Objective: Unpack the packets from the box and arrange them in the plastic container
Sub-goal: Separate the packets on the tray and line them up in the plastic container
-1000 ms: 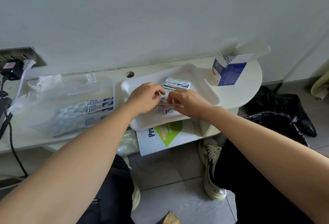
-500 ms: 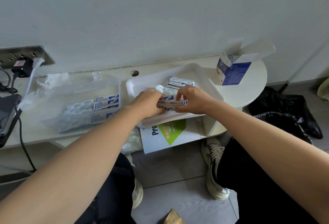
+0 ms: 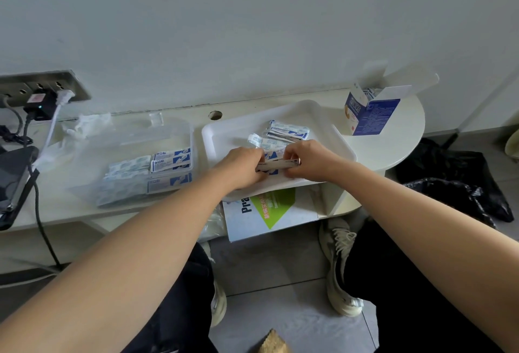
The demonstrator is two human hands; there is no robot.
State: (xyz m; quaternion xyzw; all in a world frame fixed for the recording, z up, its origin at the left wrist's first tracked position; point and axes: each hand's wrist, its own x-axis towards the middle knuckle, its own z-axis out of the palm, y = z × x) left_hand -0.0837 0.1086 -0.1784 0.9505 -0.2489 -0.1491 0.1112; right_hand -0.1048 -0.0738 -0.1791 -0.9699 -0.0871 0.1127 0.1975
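My left hand (image 3: 243, 167) and my right hand (image 3: 307, 160) both grip a small stack of packets (image 3: 276, 166), squared edge-on between the fingertips above the white tray (image 3: 224, 139). More blue-and-white packets (image 3: 288, 131) lie loose in the tray behind my hands. The clear plastic container (image 3: 134, 139) stands to the left and holds rows of packets (image 3: 171, 160). The opened blue-and-white box (image 3: 370, 112) stands at the right end of the table with its flaps up.
A wall socket with plugs and cables (image 3: 42, 100) sits at far left beside a dark device (image 3: 12, 184). A booklet (image 3: 269, 212) lies on the shelf under the tray. Black bags (image 3: 455, 184) lie on the floor at right. Crumpled wrapping (image 3: 87, 125) lies behind the container.
Both hands have gathered loose packets from the tray into one stack and lifted it slightly, squaring its edges. The view has shifted a little to the left.
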